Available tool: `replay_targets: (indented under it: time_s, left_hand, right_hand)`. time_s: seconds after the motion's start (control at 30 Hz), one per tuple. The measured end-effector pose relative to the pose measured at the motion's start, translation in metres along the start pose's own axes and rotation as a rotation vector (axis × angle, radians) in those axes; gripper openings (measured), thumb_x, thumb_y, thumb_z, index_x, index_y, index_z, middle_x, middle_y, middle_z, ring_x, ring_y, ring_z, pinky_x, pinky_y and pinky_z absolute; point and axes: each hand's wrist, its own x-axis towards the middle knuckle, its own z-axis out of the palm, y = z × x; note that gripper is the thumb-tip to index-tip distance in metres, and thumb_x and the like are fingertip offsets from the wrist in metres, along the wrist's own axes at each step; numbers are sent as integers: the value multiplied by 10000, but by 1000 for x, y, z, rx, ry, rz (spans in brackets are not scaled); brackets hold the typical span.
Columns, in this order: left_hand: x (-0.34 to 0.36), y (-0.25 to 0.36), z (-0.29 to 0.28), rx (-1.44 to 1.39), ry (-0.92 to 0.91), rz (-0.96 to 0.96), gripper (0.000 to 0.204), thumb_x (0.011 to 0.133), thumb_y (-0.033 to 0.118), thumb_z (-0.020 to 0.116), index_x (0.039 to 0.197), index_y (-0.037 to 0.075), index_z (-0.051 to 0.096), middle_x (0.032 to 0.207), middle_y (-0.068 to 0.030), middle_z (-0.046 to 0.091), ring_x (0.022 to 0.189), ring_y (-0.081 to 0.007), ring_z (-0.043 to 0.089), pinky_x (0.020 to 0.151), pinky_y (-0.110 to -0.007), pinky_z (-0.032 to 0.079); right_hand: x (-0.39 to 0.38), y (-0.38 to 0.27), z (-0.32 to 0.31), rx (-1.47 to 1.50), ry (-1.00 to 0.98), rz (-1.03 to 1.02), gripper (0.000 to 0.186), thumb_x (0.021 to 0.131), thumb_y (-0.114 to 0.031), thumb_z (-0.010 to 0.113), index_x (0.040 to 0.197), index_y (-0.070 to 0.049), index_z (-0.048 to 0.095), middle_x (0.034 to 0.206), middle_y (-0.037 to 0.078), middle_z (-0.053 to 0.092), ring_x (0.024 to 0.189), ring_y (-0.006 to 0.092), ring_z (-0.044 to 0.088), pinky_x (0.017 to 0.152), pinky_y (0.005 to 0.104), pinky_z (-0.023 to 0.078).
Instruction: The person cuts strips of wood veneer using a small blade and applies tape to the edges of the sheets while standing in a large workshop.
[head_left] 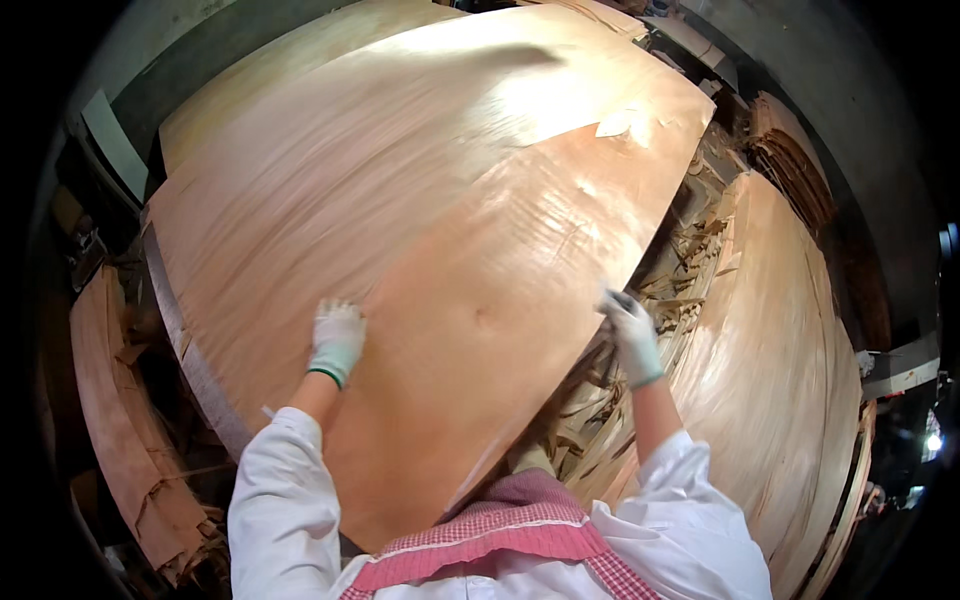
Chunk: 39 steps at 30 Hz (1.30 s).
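Observation:
A large thin sheet of reddish wood veneer (480, 290) lies on top of a paler veneer stack (330, 120) that fills the middle of the view. My left hand (336, 338), in a white glove with a green cuff, rests flat on the top sheet near its left edge. My right hand (632, 335), gloved the same way, pinches the sheet's right edge. Both white sleeves enter from below, over a red checked apron.
Another pile of veneer sheets (780, 380) curves along the right. Broken veneer scraps (660, 290) fill the gap between the two piles. Torn strips (120, 420) hang at the lower left. Dark walls and machinery ring the far edge.

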Motion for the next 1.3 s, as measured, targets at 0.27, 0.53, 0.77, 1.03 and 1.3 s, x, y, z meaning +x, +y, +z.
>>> replay_targets:
  time_s: [0.27, 0.53, 0.77, 1.03, 1.3]
  left_hand:
    - [33, 313, -131, -1300, -47, 498, 661, 899, 233, 664, 1437, 43, 331, 1442, -172, 432, 1276, -265, 480, 1013, -383, 438]
    - [83, 452, -188, -2167, -248, 480, 275, 920, 143, 666, 1145, 24, 563, 1043, -45, 609, 979, -99, 579, 839, -240, 489]
    - [238, 403, -104, -1994, 276, -109, 123, 932, 151, 618, 969, 35, 615, 796, 1, 598, 726, -87, 561, 650, -231, 481]
    - [417, 323, -72, -928, 559, -402, 215, 900, 277, 609, 961, 73, 636, 905, -184, 648, 809, -414, 600, 705, -467, 486]
    - [498, 309, -100, -332, 640, -411, 329, 866, 307, 638, 1162, 166, 611, 1299, -56, 561, 1277, -283, 444, 1067, -459, 316]
  right_hand:
    - [26, -103, -165, -563, -10, -787, 170, 883, 89, 510, 1002, -22, 558, 787, 46, 541, 701, 108, 506, 635, 225, 432]
    - [72, -150, -134, -547, -292, -670, 104, 920, 30, 560, 1011, -20, 567, 748, 36, 551, 597, 81, 461, 559, 221, 408]
    - [236, -130, -91, -778, -638, -398, 131, 915, -126, 616, 934, 4, 622, 723, 76, 663, 631, 99, 593, 564, 254, 472]
    - [417, -64, 37, -746, -667, -263, 198, 884, -178, 624, 909, 16, 653, 713, 109, 677, 585, 169, 632, 570, 297, 498]
    - [454, -65, 83, -419, -510, 151, 131, 881, -134, 657, 836, -11, 648, 686, 43, 646, 553, 97, 580, 518, 248, 450]
